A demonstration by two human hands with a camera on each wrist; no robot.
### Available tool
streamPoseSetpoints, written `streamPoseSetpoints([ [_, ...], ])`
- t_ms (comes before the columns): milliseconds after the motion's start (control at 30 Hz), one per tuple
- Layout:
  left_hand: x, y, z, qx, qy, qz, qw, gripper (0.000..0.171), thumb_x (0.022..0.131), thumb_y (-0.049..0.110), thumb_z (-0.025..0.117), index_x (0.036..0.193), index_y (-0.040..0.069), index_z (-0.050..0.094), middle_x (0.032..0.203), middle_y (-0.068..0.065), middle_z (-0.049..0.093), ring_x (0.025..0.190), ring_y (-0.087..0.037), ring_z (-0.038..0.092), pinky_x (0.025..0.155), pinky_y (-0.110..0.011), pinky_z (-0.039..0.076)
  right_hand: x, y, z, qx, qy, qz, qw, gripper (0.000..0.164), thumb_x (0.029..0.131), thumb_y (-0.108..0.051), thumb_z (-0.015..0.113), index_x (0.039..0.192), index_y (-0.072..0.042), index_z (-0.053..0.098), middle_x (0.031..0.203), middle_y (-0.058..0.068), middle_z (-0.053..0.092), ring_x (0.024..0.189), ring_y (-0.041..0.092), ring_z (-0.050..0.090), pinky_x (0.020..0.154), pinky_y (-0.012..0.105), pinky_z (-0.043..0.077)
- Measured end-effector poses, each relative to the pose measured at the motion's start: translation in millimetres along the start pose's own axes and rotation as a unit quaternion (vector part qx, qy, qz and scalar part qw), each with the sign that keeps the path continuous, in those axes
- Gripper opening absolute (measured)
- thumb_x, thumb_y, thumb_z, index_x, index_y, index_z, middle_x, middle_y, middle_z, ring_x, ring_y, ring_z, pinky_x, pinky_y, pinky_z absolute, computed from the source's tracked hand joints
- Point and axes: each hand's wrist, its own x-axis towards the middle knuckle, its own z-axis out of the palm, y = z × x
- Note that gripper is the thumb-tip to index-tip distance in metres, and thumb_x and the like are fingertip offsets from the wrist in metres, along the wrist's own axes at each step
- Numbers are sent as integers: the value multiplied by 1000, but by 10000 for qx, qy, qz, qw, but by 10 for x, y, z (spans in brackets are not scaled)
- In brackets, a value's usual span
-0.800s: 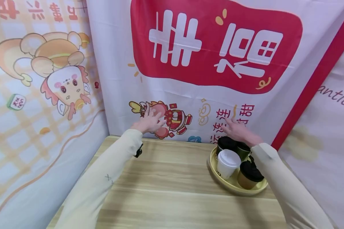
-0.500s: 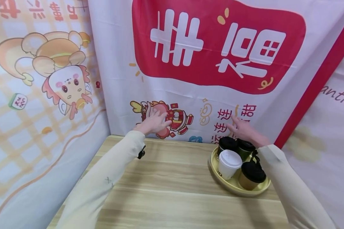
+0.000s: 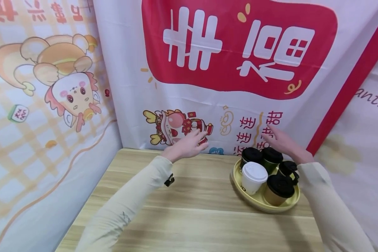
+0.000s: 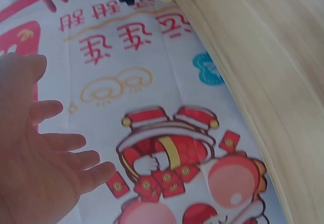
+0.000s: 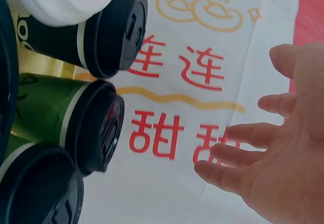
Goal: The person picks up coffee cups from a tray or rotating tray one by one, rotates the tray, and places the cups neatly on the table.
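My left hand (image 3: 186,144) hovers above the back of the table with its fingers spread, touching nothing; the left wrist view shows the same hand (image 4: 45,153) with its palm bare. Over the back of the round yellow tray (image 3: 264,209) hangs my right hand (image 3: 282,142), fingers extended, apart from the cups. On the tray stand a white-lidded paper cup (image 3: 253,177), a brown cup with a black lid (image 3: 278,190), a green cup (image 3: 271,159) and further black-lidded cups. In the right wrist view, the green cup (image 5: 48,113) lies well left of the right hand (image 5: 268,138).
The wooden table (image 3: 189,217) meets a printed cloth (image 3: 129,70) at its back edge. A second patterned cloth (image 3: 50,140) borders the left side, and a white one (image 3: 365,140) hangs at the right.
My left hand has moved to the right. The right hand has also shifted right, so more of the cups at the tray's right side shows.
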Motion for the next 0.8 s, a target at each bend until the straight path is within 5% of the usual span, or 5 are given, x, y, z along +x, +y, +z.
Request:
streamPoseSetpoints([
  [200,-10,143,133,-129,180,180,9996,63,94,54,36,147,21,26,152,-13,20,140,-27,19,113,-44,22,-193,181,-100,168,8,304,9994,89,88,-66,33,149,-12,-3,150,28,9,134,49,12,103,67,15],
  [433,28,263,255,-46,523,687,9963,60,95,44,45,143,11,33,146,-15,31,136,-29,28,111,-42,26,-388,490,-135,229,212,587,9978,90,87,-67,30,148,-11,-6,145,36,11,127,55,20,95,69,28],
  [700,79,409,403,-59,665,859,9941,57,94,41,50,141,13,36,141,-12,39,128,-25,40,107,-38,34,-643,837,-66,1074,805,149,9908,75,97,-45,35,146,2,2,136,45,19,121,60,25,92,69,30],
  [800,101,453,455,-22,651,907,9937,56,94,40,50,141,13,36,141,-12,40,128,-25,40,107,-38,35,-766,989,-44,1337,976,84,9862,72,98,-39,36,146,3,2,133,46,24,117,56,34,89,45,47],
])
